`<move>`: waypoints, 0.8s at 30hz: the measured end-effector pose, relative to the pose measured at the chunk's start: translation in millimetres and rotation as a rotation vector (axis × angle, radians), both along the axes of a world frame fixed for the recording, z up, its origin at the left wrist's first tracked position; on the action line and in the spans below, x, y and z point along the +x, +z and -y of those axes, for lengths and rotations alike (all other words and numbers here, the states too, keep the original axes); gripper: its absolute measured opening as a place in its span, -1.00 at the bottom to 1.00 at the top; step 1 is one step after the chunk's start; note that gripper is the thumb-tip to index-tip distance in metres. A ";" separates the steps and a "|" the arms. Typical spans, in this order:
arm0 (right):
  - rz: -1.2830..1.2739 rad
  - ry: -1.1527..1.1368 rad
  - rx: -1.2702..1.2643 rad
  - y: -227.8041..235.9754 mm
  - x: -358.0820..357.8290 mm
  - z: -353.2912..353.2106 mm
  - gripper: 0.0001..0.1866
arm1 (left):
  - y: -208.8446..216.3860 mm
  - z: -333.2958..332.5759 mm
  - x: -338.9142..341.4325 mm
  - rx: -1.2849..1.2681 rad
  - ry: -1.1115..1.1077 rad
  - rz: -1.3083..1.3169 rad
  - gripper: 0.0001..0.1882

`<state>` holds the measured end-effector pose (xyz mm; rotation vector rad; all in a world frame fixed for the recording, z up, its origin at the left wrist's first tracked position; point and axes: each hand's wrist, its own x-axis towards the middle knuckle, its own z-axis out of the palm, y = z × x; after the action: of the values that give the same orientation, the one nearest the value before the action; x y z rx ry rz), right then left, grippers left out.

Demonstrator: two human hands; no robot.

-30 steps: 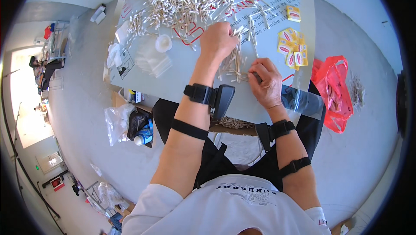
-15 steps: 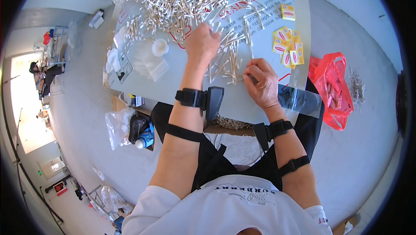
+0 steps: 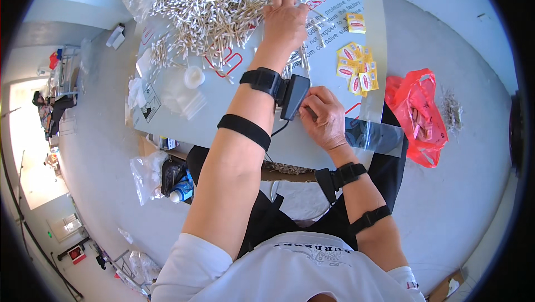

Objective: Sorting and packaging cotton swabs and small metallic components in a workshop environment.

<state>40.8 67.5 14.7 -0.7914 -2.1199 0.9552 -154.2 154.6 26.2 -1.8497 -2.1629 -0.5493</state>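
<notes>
A big heap of cotton swabs (image 3: pixel 209 6) with white tips covers the far left part of the table. At the heap's right edge, my left hand (image 3: pixel 285 20) reaches over scattered swabs, palm down, with its fingers apart. My right hand (image 3: pixel 324 117) rests low near the table's front edge, fingers curled in and thumb against them; whatever lies between them is hidden. A few loose swabs (image 3: pixel 301 59) lie between the two hands, partly covered by my left wrist and its black strapped device (image 3: pixel 294 97).
Left of my left forearm are a small white round tub (image 3: pixel 194 77) and clear plastic bags (image 3: pixel 183 100). Yellow packets (image 3: pixel 356 68) and a yellow box (image 3: pixel 355 23) lie on the right. A red plastic bag (image 3: pixel 421 118) stands beside the table, and an open carton (image 3: pixel 287 175) sits below its front edge.
My left hand has moved farther away and to the right, its fingers spreading over the swabs. My right hand stays near the front edge, still curled. The view has shifted slightly.
</notes>
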 end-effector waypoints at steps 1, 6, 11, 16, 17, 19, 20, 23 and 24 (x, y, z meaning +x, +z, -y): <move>-0.006 0.008 -0.006 0.3 -0.1 0.4 -0.88 | 0.5 -0.5 -6.6 -0.051 0.000 -0.004 -0.84; 0.001 0.006 -0.006 0.7 -0.2 -0.7 -0.88 | -2.2 22.2 -33.1 -0.005 0.025 0.084 -0.90; -0.007 0.002 -0.005 0.1 3.0 -2.5 -0.88 | 16.9 66.5 -59.0 -0.272 0.018 0.480 -0.86; 0.018 0.020 -0.034 1.1 1.1 -0.3 -0.89 | 14.3 73.9 -65.5 -0.119 0.281 0.637 -0.79; 0.015 0.026 -0.033 2.3 -0.7 0.6 -0.89 | 10.3 74.3 -63.2 -0.072 0.274 0.368 -0.80; 0.019 0.020 -0.056 1.6 0.1 0.5 -0.89 | 5.9 70.8 -51.9 -0.129 0.220 0.098 -0.85; 0.021 0.021 -0.056 1.2 -0.1 0.5 -0.89 | 4.5 72.2 -47.5 -0.130 0.221 0.100 -0.85; 0.021 0.001 -0.039 -1.2 2.2 -0.8 -0.88 | 3.8 75.2 -36.4 -0.286 0.202 0.258 -0.90; 0.020 0.008 -0.031 0.6 1.9 -1.3 -0.89 | 6.7 76.2 -39.1 -0.286 0.204 0.257 -0.90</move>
<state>42.7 68.8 15.2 -0.8111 -2.1316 0.9901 -193.3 78.5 32.9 -1.7391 -2.6871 -0.4763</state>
